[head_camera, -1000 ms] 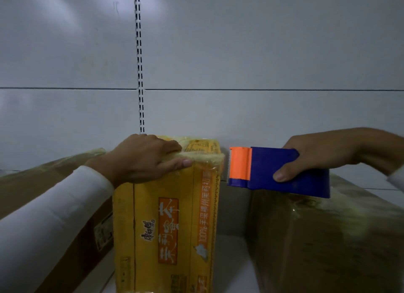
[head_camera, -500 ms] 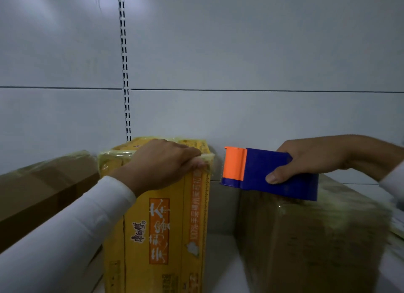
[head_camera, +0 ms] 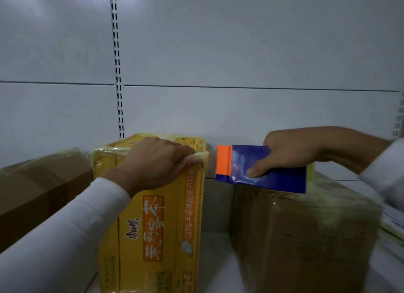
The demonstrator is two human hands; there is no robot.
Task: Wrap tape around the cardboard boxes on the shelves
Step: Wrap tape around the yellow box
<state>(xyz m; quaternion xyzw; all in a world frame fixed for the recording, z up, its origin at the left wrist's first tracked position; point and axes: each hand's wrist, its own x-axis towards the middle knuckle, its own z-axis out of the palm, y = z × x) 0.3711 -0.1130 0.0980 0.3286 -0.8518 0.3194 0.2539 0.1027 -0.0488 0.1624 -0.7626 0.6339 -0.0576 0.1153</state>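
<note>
At centre frame, the yellow box [head_camera: 153, 227] stands upright on the white shelf [head_camera: 215, 260]. Left hand [head_camera: 157, 163] presses on its top right edge, fingers curled over the tape end [head_camera: 202, 156]. Right hand [head_camera: 290, 152] grips the blue tape dispenser [head_camera: 262, 168], just right of the box, above a brown box [head_camera: 306, 238].

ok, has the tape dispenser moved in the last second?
No, hardly. The dispenser sits about as far right of the upright and below the wall seam as before.
</note>
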